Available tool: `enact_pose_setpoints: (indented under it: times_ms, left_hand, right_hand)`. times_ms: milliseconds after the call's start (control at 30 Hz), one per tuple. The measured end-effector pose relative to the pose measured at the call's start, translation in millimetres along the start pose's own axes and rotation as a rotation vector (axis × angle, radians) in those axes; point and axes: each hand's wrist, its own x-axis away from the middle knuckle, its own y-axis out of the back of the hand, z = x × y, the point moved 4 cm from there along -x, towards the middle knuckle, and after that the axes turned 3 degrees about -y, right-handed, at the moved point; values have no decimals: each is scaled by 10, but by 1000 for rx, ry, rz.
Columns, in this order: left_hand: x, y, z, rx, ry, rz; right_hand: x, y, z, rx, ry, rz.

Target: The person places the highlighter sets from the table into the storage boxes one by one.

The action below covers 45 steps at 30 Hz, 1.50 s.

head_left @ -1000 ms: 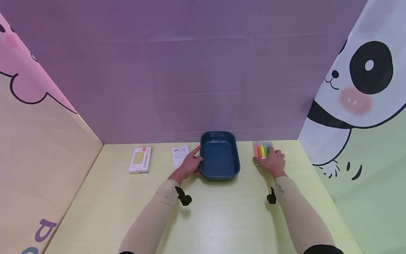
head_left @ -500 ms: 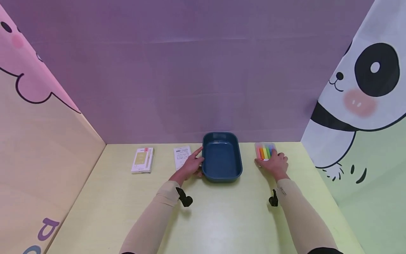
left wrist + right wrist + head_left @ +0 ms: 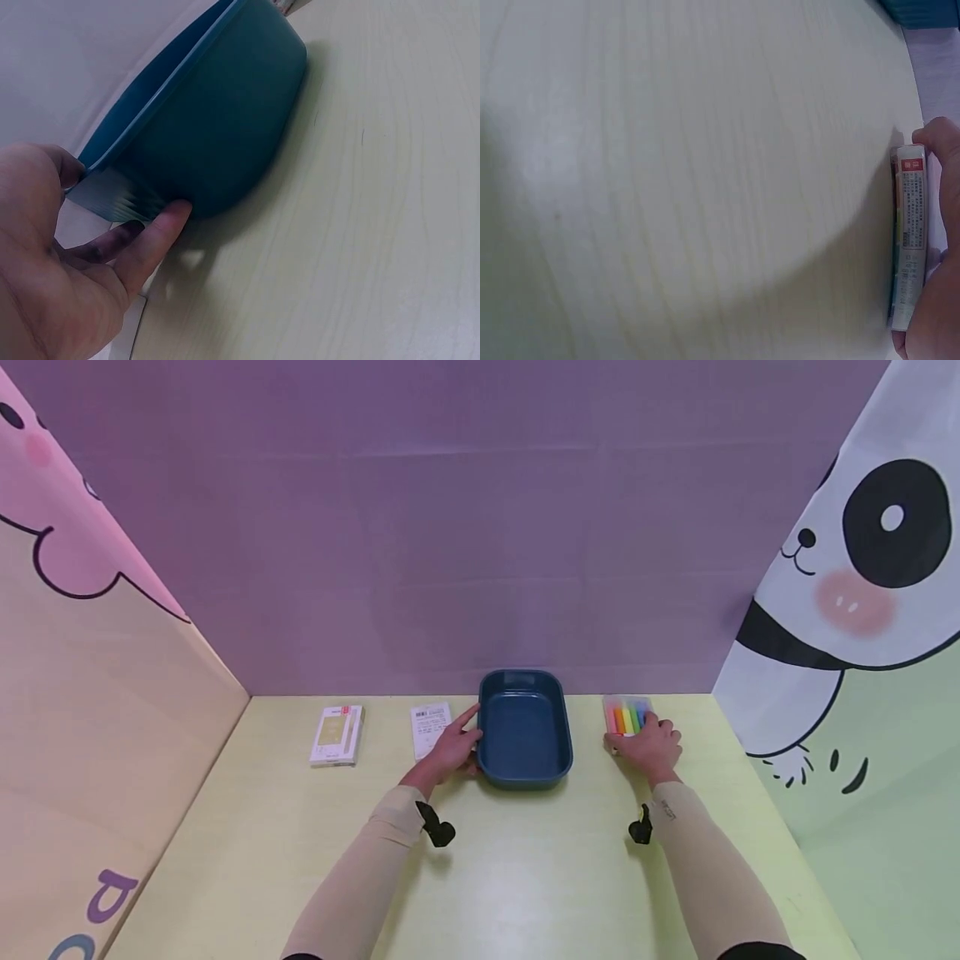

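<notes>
A dark blue, deep rectangular basin (image 3: 524, 727) stands at the back middle of the table. My left hand (image 3: 453, 747) touches its left side, fingers extended. In the left wrist view, one fingertip of the left hand (image 3: 82, 262) is at the rim and another lies against the lower outer wall. To the right, my right hand (image 3: 648, 743) grips a flat clear box of coloured sticks (image 3: 621, 717) across its width. The right wrist view shows the box's printed white edge (image 3: 911, 225) between fingers of the right hand (image 3: 937, 277), close to the tabletop.
A white box with a gold panel (image 3: 336, 737) lies at the left of the table (image 3: 525, 868). Between it and the basin is a flat white pack with printed text (image 3: 429, 728), partly behind my left hand. A purple backdrop (image 3: 480, 527) rises behind the table.
The head view has shifted slightly. Both hands stay where they were, on the basin and on the box of coloured sticks.
</notes>
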Motion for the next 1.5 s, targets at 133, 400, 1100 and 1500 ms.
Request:
enact_pose_setpoints:
  times_ms: [133, 400, 1100, 1500]
  left_hand:
    - [17, -4, -9, -13, 0, 9]
    - [19, 6, -31, -4, 1, -4]
    - [3, 12, 18, 18, -10, -27]
    - [29, 0, -26, 5, -24, -19]
  right_hand:
    - [17, -4, 9, -33, -38, 1]
    - [6, 7, 56, -81, -18, -26]
    - [107, 169, 337, -108, 121, -112]
    - [258, 296, 641, -117, 228, -183]
